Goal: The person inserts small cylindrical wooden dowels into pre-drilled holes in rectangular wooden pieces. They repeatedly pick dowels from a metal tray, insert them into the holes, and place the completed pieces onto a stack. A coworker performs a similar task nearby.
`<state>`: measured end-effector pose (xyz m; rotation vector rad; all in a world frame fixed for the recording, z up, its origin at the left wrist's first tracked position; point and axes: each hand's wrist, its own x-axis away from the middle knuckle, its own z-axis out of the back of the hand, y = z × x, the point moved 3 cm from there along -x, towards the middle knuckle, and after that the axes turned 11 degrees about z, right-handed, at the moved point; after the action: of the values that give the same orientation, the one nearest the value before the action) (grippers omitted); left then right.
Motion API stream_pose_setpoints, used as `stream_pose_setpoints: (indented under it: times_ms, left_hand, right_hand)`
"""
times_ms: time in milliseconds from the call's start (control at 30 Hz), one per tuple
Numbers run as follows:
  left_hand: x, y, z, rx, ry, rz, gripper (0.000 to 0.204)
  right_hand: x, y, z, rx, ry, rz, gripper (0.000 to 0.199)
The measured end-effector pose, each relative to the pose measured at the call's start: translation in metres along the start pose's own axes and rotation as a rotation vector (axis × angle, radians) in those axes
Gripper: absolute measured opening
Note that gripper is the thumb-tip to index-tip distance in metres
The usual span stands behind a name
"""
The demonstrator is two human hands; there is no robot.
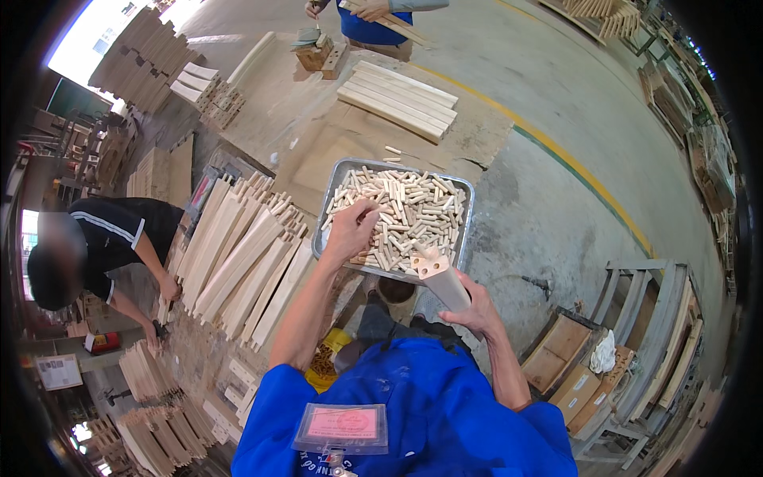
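Note:
A grey metal tray (469,238) heaped with short wooden dowels (425,203) lies in front of me. My left hand (350,232) is over the tray's left part, its fingers curled down at the dowels; whatever they pinch is hidden. My right hand (477,308) is wrapped round a pale wooden leg (447,288), tilted with its drilled end toward the tray's near right corner. Round holes show in that end face, and a dowel (421,247) appears at its far edge, though I cannot tell whether it is seated in a hole.
Long wooden pieces (238,254) are stacked left of the tray; a co-worker in black (131,226) reaches to them. Beyond the tray, planed strips (397,99) lie on a board-topped table (306,151). Another person in blue (377,28) holds wood there. A grey rack (636,318) stands right.

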<state>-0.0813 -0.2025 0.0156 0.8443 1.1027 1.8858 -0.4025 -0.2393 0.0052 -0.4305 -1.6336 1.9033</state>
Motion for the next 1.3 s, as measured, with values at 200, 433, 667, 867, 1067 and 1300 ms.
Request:
stream_pose_setpoints:
  times_ms: [200, 433, 667, 867, 1067, 1300]
  left_hand:
    - [0.082, 0.054, 0.0, 0.735, -0.355, 0.273, 0.018]
    - [0.107, 0.088, 0.016, 0.048, -0.256, -0.022, 0.017]
    - [0.107, 0.097, 0.031, -0.05, -0.348, -0.151, 0.011]
    - [0.098, 0.085, 0.047, -0.074, -0.336, -0.038, 0.014]
    - [0.095, 0.079, 0.047, -0.181, -0.276, 0.134, 0.015]
    - [0.091, 0.05, 0.04, -0.05, -0.29, 0.078, 0.017]
  right_hand:
    - [0.0, -0.009, -0.003, -0.085, -0.034, 0.059, 0.092]
    - [0.001, -0.015, -0.011, -0.043, -0.138, 0.129, 0.09]
    - [0.005, -0.027, -0.017, 0.037, -0.167, 0.174, 0.089]
    - [-0.004, -0.027, -0.025, 0.155, -0.085, 0.214, 0.087]
    - [-0.018, -0.035, -0.022, 0.329, -0.097, 0.207, 0.088]
    - [-0.011, -0.025, -0.044, 0.195, -0.077, 0.137, 0.088]
